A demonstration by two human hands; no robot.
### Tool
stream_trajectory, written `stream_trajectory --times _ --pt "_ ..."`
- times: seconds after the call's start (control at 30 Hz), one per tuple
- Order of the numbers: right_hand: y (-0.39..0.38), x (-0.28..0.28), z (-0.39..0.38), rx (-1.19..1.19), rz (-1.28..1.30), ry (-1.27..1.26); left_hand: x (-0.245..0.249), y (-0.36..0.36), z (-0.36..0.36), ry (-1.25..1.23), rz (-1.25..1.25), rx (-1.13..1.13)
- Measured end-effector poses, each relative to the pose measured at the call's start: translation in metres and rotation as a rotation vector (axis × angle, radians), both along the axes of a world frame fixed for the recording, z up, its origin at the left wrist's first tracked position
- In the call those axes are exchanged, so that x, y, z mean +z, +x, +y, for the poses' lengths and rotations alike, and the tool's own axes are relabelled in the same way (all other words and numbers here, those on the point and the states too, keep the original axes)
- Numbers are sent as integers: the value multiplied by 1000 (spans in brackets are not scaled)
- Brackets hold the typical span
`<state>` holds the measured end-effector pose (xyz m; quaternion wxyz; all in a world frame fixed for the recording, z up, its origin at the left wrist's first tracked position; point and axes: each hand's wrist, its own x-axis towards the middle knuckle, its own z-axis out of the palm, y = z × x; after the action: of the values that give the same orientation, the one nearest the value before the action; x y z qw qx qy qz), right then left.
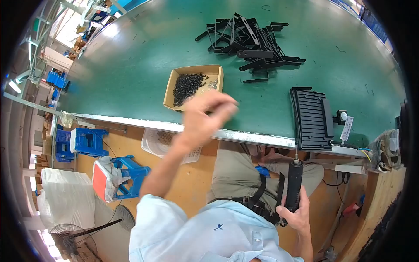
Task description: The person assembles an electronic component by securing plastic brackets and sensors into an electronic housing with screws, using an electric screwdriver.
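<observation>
Right hand gripping screwdriver, left hand raised

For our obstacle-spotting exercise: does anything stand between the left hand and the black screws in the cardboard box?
Nothing visible does. The left hand is at the near edge of the open cardboard box, and the black screws lie uncovered just beyond it.

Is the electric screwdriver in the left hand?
No, the right hand grips the screwdriver; the left hand is up by the screw box.
</observation>
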<state>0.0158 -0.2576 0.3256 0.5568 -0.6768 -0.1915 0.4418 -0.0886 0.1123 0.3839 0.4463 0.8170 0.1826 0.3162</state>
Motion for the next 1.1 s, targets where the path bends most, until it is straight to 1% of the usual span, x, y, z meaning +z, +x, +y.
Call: stream_trajectory --times 0.03,0.1,0.2,0.3,0.47,0.53,0.57,0.63,0.67,0.77,0.8,0.9,0.93,1.03,1.07,1.1 --pt "0 1 -1 -28 34 4 6 -7 28 237 116 120" --pt "-1 3 -2 -72 99 6 -1 -26 76 297 355 158" --pt "-1 2 0 -108 157 5 -13 -35 104 403 544 75" --pt "-1 -1 -3 -99 143 -8 -15 -31 105 434 614 56" --pt "-1 -1 -10 -43 98 -77 -20 -26 115 508 650 -68" --pt "-2 -3 -17 -36 75 -90 -17 -22 114 462 709 -38" --pt "-2 -1 -18 -21 59 -109 -24 -22 117 426 656 -25" --pt "-2 1 -22 -5 51 -126 -22 -16 111 416 623 -43" --pt "-4 1 -26 7 9 -136 -21 -15 109 455 634 -61" --pt "-7 2 -37 8 5 -168 -24 -11 106 538 672 -83" --pt "-9 -4 -42 -8 -14 -137 -23 -13 106 559 691 -82" --pt "-13 -8 -55 -100 63 -72 -23 -14 111 624 586 -58" --pt "-13 -7 -59 -131 67 -65 -19 -14 110 621 563 2" --pt "-11 -7 -67 -219 83 -35 6 -1 80 262 280 75" --pt "-10 -10 -69 -236 84 -20 13 10 52 115 163 -25" --pt "-6 -12 -70 -248 82 -4 16 22 25 131 123 -93"
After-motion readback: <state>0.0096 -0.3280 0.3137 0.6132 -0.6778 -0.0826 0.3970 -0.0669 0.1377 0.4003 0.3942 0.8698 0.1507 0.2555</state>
